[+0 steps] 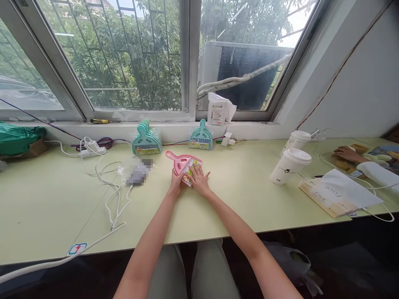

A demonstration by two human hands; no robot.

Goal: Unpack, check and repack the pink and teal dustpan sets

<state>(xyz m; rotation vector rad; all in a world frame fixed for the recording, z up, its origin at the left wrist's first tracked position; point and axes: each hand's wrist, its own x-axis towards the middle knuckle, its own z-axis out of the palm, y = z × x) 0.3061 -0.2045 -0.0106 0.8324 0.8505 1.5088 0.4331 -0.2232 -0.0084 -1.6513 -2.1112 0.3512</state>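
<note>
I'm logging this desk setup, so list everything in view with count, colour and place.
pink dustpan: one, pink, desk centre, under both hands
teal dustpans: a stack, count unclear, teal, by the sill
single teal dustpan: one, teal, by the sill
cups: two, white, lidded, right
power strip: one, white, left rear
cable: white, trailing across desk
green bag: one, far left
booklet: one, tan, right
other person's hand: far right
left hand: on pink dustpan's left side
right hand: fingers on pink dustpan
</note>
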